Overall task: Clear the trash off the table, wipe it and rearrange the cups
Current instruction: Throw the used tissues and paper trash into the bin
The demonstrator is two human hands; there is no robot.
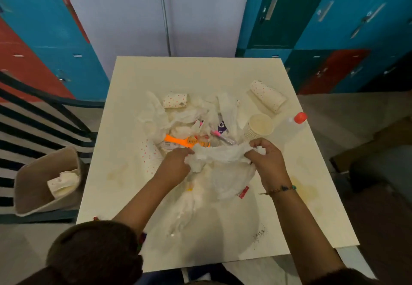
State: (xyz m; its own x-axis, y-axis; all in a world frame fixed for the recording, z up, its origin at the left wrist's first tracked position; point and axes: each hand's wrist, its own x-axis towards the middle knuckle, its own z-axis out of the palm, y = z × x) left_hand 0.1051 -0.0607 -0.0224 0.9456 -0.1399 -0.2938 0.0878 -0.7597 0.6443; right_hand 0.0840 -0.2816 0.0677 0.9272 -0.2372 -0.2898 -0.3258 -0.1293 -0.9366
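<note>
Dark sleeves frame the bottom edge, and both bare forearms reach over the cream table (133, 79). Left hand (176, 163) and right hand (268, 159) each have fingers curled tight on one end of a crumpled white sheet (219, 153), stretched between them just above the tabletop; whether it is paper or thin plastic cannot be told. A bracelet (282, 188) circles the right wrist. More white wrapping lies under the hands and runs toward the near edge, with a red wrapper (243, 192) beside it. Beyond the hands sits the litter: an orange strip (178, 139), a pink pen (217, 133), a purple card (223, 126) and loose tissue. One dotted cup (175, 100) lies on its side at the far edge of the litter; a cup stack (268, 96) lies at the far right; an upright stack (259, 126) stands just beyond the right hand. A red-capped bottle (294, 120) lies at the right edge. Yellow stains (305, 190) and dark crumbs (260, 233) mark the top. A bin (33, 186) left of the table holds crumpled paper (63, 183).
</note>
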